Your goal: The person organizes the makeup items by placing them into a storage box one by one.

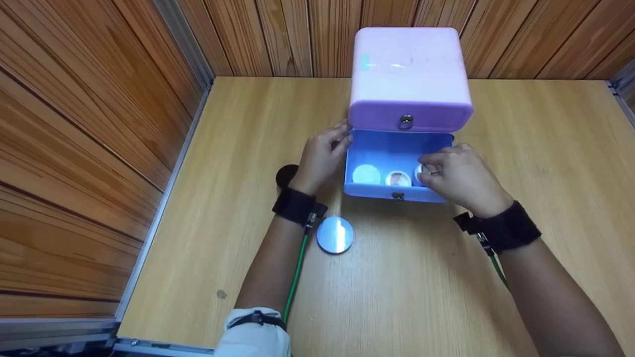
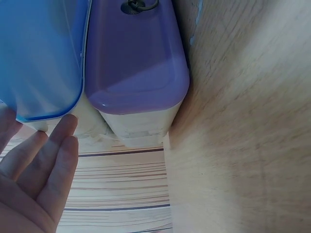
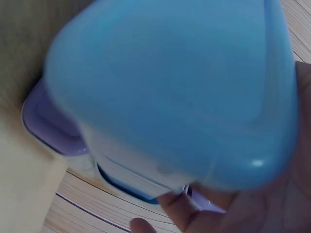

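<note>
A small drawer cabinet (image 1: 412, 64) with a pink top has its blue drawer (image 1: 397, 144) pulled out below a purple drawer front (image 1: 377, 116). In the blue drawer lie a pale round disc (image 1: 366, 174) and a white-rimmed round piece (image 1: 398, 179). My right hand (image 1: 464, 176) reaches over the drawer's right wall, thumb and forefinger bent about another white round piece (image 1: 418, 173), mostly hidden by them. Beside the drawer's left wall is my left hand (image 1: 320, 158); in the left wrist view its fairly straight fingers (image 2: 60, 167) lie at the drawer's edge.
A shiny blue round disc (image 1: 335, 235) lies on the wooden table (image 1: 397, 297) in front of the drawer. Partly behind the left wrist is a black round thing (image 1: 286, 175). Wooden panel walls (image 1: 89, 124) stand at the left and back. Green cables (image 1: 296, 272) run from both wrist straps.
</note>
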The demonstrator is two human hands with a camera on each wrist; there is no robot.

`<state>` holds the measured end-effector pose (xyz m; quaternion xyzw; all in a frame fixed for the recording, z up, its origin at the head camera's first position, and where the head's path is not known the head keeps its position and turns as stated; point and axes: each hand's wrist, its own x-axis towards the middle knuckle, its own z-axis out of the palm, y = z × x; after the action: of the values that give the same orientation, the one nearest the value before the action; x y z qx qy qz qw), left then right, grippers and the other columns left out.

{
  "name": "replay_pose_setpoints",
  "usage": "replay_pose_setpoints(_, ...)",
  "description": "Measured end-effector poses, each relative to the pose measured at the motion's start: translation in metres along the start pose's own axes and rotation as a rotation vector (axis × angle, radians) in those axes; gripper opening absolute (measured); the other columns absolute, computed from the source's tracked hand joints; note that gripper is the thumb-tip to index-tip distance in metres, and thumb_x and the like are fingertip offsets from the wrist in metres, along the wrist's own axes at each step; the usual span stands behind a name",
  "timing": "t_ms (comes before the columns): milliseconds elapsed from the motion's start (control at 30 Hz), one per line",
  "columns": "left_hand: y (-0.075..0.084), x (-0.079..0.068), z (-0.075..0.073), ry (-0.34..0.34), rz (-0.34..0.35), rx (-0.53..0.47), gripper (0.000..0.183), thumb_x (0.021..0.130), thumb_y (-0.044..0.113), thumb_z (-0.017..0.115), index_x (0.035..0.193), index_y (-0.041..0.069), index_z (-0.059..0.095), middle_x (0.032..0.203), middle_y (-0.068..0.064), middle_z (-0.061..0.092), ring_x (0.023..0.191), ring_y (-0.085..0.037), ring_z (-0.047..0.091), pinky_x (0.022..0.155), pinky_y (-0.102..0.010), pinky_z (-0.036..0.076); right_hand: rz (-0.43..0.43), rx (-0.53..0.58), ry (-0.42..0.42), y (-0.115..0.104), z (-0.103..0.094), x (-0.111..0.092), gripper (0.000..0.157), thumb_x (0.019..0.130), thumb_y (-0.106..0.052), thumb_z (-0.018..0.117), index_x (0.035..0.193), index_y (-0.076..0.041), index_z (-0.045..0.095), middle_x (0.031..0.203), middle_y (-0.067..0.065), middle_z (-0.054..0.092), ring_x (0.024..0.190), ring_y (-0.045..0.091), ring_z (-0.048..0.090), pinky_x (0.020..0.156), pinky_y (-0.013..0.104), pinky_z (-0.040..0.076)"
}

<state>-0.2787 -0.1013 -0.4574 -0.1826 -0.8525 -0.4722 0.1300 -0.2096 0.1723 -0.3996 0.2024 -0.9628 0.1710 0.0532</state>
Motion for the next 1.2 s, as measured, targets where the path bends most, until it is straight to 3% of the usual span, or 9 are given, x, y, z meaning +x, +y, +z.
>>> replay_pose_setpoints(200, -0.001, -0.001, 0.000, -0.003, -0.004, -0.008, 0.035, 0.098, 0.023, 0.061, 0.131, 0.011, 0.059, 0.136, -0.001, 0.055, 0.126, -0.008, 0.049, 0.102, -0.016, 0.036, 0.086, 0.031, -0.094, -0.002, -0.002, 0.004, 0.028, 0.084, -0.027, 0.072, 0.108, -0.011, 0.076, 0.091, 0.001, 0.072, 0.087, 0.032, 0.046, 0.072, 0.047, 0.020)
replay_pose_setpoints(467, 0.000, 0.000, 0.001, -0.013, -0.006, -0.020, 0.036, 0.098, 0.024, 0.061, 0.132, 0.011, 0.058, 0.137, -0.001, 0.054, 0.127, -0.008, 0.048, 0.102, -0.016, 0.037, 0.144, 0.017, -0.174, -0.001, -0.008, 0.008, 0.025, 0.080, -0.029, 0.077, 0.098, -0.012, 0.078, 0.092, 0.004, 0.073, 0.088, 0.035, 0.044, 0.074, 0.051, 0.019)
replay_pose_setpoints(700, -0.002, 0.000, 0.001, 0.012, 0.025, -0.011, 0.035, 0.098, 0.020, 0.062, 0.131, 0.007, 0.060, 0.134, -0.004, 0.057, 0.124, -0.009, 0.050, 0.101, -0.018, 0.038, 0.156, -0.029, -0.170, -0.003, -0.007, 0.012, 0.018, 0.073, -0.028, 0.080, 0.086, -0.015, 0.079, 0.076, -0.001, 0.070, 0.081, 0.032, 0.044, 0.072, 0.049, 0.020)
replay_pose_setpoints(1000, -0.004, 0.000, 0.003, 0.022, 0.041, -0.007, 0.034, 0.097, 0.019, 0.063, 0.128, 0.006, 0.062, 0.133, -0.005, 0.058, 0.124, -0.011, 0.051, 0.103, -0.020, 0.037, 0.132, -0.058, -0.189, -0.002, -0.006, 0.013, 0.014, 0.074, -0.027, 0.080, 0.083, -0.016, 0.079, 0.079, -0.001, 0.071, 0.081, 0.034, 0.045, 0.071, 0.049, 0.020)
replay_pose_setpoints(1200, -0.003, 0.001, 0.004, 0.014, 0.011, -0.011, 0.035, 0.097, 0.020, 0.063, 0.129, 0.008, 0.061, 0.134, -0.003, 0.057, 0.125, -0.009, 0.050, 0.103, -0.018, 0.035, 0.139, -0.085, -0.218, 0.000, -0.008, 0.014, 0.023, 0.075, -0.037, 0.080, 0.085, -0.016, 0.079, 0.090, 0.007, 0.069, 0.086, 0.035, 0.045, 0.071, 0.050, 0.021)
